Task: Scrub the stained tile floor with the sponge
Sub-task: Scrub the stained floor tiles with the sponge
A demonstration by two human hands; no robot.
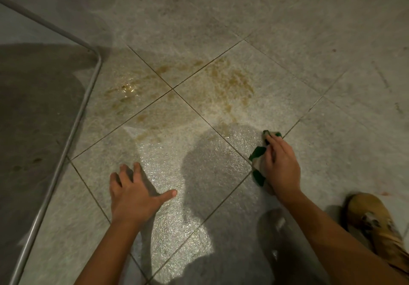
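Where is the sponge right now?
In the head view the sponge is on the right, pressed to the floor under the right hand, nearer the person than the brown stain.

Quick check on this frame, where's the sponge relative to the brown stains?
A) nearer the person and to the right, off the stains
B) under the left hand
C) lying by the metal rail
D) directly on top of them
A: the right hand presses the sponge onto the tile nearer the person, while the brown stains lie farther away; the left hand rests flat on the floor and holds nothing.
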